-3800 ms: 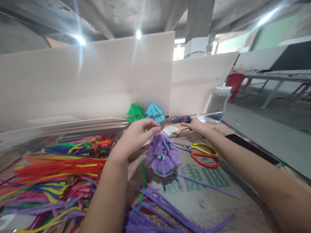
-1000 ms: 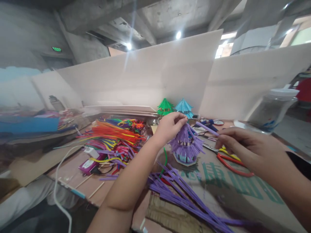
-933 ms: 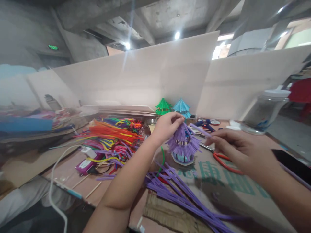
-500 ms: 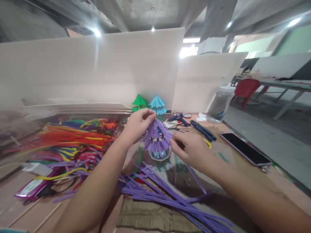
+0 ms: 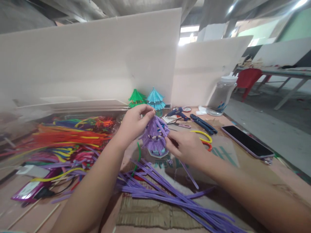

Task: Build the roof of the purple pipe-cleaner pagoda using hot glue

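Note:
A small purple pagoda (image 5: 155,142) made of fuzzy pipe cleaners stands in front of me, with two roof tiers and a pale base. My left hand (image 5: 138,124) pinches the tip of its upper roof. My right hand (image 5: 181,144) is closed on a purple pipe cleaner (image 5: 190,176), one part of which lies against the roof's right side while the free end hangs down below the hand. Loose purple pipe cleaners (image 5: 167,195) lie in a pile nearer to me, over a piece of cardboard (image 5: 143,215).
Green (image 5: 136,98) and blue pagodas (image 5: 155,98) stand behind. Bundles of coloured pipe cleaners (image 5: 70,134) lie left. Rightward are a glue gun (image 5: 177,112), pliers (image 5: 203,124), scissors with yellow and orange handles (image 5: 205,136), a phone (image 5: 247,141) and a clear jar (image 5: 222,97).
My right hand has shifted slightly left and down, and the pipe cleaner's strand now lies closer along the roof. The scissors' handles show more. The whole view has tilted a little.

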A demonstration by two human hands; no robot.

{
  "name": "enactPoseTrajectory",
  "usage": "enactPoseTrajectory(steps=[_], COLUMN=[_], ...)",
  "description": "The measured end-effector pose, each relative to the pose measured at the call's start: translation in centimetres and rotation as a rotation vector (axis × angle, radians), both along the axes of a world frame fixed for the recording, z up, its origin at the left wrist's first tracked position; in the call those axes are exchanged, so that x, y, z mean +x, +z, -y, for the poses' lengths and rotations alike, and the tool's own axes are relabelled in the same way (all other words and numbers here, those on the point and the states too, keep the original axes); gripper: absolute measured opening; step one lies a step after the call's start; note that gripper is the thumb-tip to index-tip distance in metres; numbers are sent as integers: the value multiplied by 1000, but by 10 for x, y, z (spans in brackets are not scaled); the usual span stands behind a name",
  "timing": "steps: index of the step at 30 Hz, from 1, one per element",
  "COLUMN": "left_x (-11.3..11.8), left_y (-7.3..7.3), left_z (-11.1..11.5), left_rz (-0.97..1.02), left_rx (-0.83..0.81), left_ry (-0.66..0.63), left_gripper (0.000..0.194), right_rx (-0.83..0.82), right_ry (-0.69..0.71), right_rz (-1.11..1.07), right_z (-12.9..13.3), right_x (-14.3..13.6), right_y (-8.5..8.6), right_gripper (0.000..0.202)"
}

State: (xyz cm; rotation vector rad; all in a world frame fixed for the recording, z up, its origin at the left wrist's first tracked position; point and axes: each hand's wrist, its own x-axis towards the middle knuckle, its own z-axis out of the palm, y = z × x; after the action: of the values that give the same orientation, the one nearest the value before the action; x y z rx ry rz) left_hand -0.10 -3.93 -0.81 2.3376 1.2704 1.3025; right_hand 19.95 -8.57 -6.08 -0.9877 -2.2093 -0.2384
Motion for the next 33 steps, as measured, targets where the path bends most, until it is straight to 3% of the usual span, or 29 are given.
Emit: enactPoseTrajectory(steps=[6, 20, 33], left_x=[0, 1, 2], left_y=[1, 3, 3], left_z=[1, 4, 6], left_rz=[-21, -38, -56], left_rx=[14, 7, 5], left_ry=[4, 8, -4], left_gripper=[21, 21, 22], right_rx=[52, -256, -276], right_ry=[-34, -27, -63], right_rz=[11, -118, -14], right_z=[-1, 1, -1], right_x=[-3, -8, -9], right_y=[-5, -1, -6], right_gripper=[28, 30, 32])
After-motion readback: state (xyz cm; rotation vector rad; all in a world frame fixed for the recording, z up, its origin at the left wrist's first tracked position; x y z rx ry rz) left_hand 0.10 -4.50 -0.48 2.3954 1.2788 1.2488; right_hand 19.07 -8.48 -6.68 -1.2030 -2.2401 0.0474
